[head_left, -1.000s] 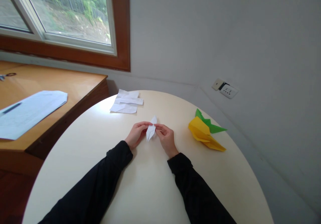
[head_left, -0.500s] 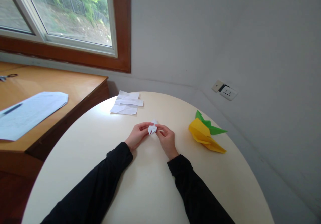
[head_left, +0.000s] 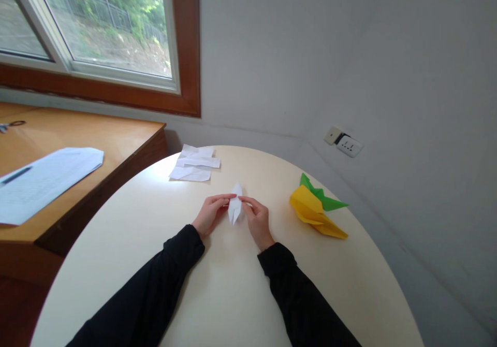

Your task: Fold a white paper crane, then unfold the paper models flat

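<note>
A small white folded paper (head_left: 235,210) is held between my two hands above the middle of the round table (head_left: 233,285). It is long and narrow, with a point at the far end and split tips at the near end. My left hand (head_left: 212,213) pinches its left edge between thumb and fingers. On the opposite edge, my right hand (head_left: 257,218) grips the paper with thumb and forefinger. The fingertips of both hands almost meet across its middle and cover part of it.
White paper sheets and a strip (head_left: 195,163) lie at the table's far left. Yellow folded paper (head_left: 310,207) and green folded paper (head_left: 328,202) rest on the right. A wooden desk (head_left: 128,129) on the left bears papers (head_left: 58,181), a pen (head_left: 15,175) and scissors (head_left: 13,124).
The white folded paper has opened out from a compact, bent shape into a longer, flatter one, its split tips now pointing toward me. Both hands stay on it. The view has shifted slightly.
</note>
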`<state>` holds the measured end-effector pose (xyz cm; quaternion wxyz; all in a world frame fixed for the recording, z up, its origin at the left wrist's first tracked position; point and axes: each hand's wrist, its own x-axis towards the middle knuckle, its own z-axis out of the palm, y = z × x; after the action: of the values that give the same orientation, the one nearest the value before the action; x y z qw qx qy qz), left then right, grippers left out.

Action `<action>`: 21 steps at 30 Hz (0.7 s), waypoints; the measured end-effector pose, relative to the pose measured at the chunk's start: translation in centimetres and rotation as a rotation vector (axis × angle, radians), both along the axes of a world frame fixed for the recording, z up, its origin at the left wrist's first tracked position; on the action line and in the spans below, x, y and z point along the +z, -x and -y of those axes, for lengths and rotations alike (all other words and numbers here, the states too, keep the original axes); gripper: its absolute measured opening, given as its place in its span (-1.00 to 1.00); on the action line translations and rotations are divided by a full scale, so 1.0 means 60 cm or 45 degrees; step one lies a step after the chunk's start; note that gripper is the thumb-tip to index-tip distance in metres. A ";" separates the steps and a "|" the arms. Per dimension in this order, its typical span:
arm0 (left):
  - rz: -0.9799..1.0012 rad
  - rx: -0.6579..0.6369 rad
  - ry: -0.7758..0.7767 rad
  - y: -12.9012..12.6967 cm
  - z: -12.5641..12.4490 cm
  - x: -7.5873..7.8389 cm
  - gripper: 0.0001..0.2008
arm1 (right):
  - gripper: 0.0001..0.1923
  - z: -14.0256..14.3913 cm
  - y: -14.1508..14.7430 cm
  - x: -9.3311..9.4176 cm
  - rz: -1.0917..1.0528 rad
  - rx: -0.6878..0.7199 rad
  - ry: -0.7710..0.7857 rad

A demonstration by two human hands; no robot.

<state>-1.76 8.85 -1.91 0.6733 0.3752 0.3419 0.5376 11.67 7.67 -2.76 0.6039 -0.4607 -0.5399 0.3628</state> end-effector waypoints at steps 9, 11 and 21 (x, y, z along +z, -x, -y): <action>-0.159 0.059 -0.211 -0.003 0.001 -0.005 -0.73 | -0.85 -0.008 0.006 -0.012 -0.056 0.011 0.021; -0.117 0.045 -0.219 -0.003 0.002 -0.005 -0.69 | -0.79 -0.010 0.007 -0.014 -0.138 0.018 0.026; -0.131 0.010 -0.217 -0.002 -0.002 -0.009 -0.70 | -0.79 -0.012 0.008 -0.011 -0.234 0.058 0.085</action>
<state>-1.62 8.97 -2.43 0.6185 0.4568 0.3306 0.5472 11.21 8.38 -3.43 0.6267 -0.4331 -0.4801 0.4349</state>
